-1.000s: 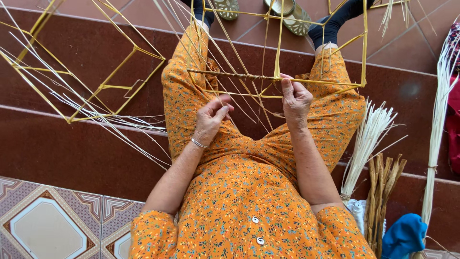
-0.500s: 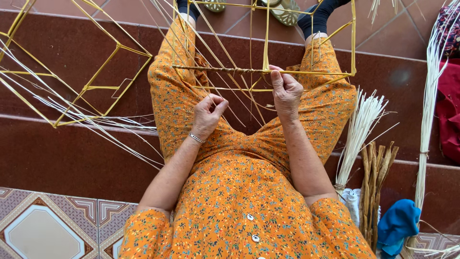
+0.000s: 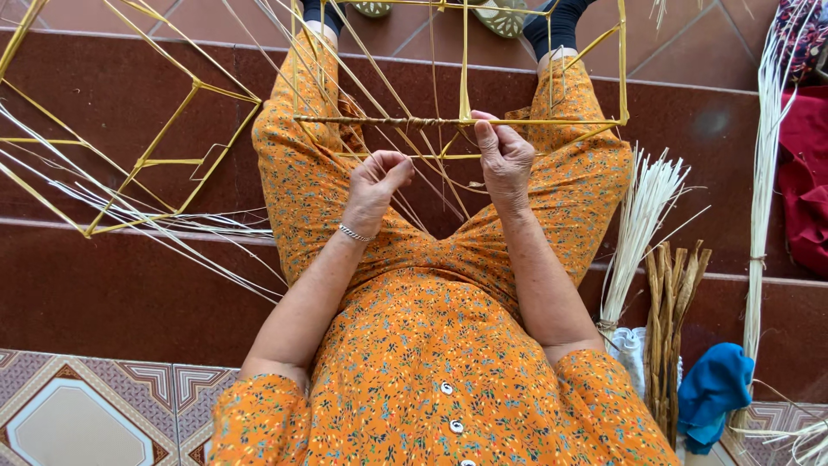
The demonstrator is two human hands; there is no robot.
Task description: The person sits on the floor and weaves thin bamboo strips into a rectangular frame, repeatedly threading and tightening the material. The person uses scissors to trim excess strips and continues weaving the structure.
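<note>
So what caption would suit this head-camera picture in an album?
Right hand grips a yellow cane frame over the lap; left hand pinches a thin strand.

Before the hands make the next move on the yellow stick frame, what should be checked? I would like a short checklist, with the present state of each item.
1. Right hand holds the frame at the horizontal bar: ok, fingers are on the bar.
2. Left hand has hold of a thin strand: cannot tell, the fist is closed but the strand inside is hidden.
3. Binding on the bar is tight: cannot tell, too small.
4. Frame rests steady across the knees: ok, it lies over both legs.
5. Spare pale strips are beside the right arm: ok.
6. Loose strands at the left are apart from the frame in hand: ok.
</note>
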